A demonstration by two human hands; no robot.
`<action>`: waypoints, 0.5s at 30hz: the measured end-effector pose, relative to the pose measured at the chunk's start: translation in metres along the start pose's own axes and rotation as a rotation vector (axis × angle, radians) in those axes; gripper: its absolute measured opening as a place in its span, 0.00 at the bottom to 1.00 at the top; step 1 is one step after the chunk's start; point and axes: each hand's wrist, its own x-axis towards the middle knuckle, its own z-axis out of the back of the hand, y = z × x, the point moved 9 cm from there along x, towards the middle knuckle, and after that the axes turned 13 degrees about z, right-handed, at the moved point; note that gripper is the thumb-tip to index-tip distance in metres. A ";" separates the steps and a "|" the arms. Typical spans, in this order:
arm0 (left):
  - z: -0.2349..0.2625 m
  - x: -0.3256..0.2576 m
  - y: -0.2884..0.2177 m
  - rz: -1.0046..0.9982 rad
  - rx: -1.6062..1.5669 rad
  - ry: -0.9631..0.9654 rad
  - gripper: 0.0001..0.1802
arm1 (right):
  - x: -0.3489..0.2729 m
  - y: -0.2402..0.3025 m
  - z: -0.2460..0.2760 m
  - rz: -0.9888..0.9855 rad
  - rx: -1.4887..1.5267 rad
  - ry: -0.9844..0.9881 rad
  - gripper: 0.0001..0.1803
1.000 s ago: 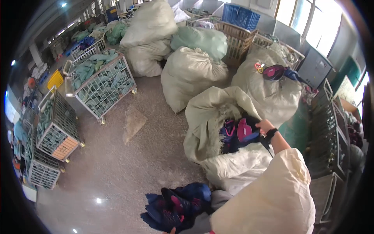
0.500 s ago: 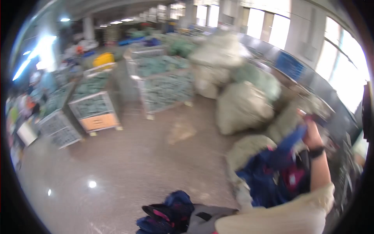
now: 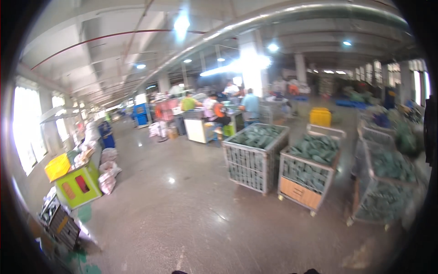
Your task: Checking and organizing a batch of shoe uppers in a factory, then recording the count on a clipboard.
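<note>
Dark items peek from below, their long axes hidden.

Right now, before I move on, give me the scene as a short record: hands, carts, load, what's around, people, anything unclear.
Hands: neither in view
Carts: three nearby with metal frames; left cart, middle cart with a tan front panel, right cart
Load: green pieces in all three
Beyond the middle cart: yellow crate
Far left: lime-green cabinet, yellow container on top
People: several around a work table, including a person in a blue top
Unclear: two dark shapes at the lower edge
</note>
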 end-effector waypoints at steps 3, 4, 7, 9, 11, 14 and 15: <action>0.003 0.012 -0.086 -0.112 0.069 -0.147 0.16 | 0.146 -0.031 0.045 0.011 0.207 -0.123 0.11; -0.002 0.027 -0.095 -0.152 0.031 -0.178 0.16 | 0.188 -0.060 0.059 -0.348 0.471 -0.270 0.09; -0.021 0.117 -0.092 -0.140 -0.094 -0.289 0.13 | 0.314 -0.112 0.077 -0.775 0.816 -0.356 0.05; -0.029 0.179 -0.117 0.066 -0.052 -0.275 0.12 | 0.412 -0.121 0.105 -0.761 0.870 -0.502 0.07; -0.049 0.265 -0.069 0.074 -0.218 -0.278 0.13 | 0.512 -0.100 0.146 -0.762 0.929 -0.414 0.08; -0.061 0.330 -0.102 0.070 -0.437 -0.327 0.14 | 0.636 -0.162 0.151 -0.571 1.002 -0.444 0.09; -0.062 0.346 -0.115 0.066 -0.426 -0.339 0.14 | 0.673 -0.154 0.163 -0.538 0.986 -0.463 0.09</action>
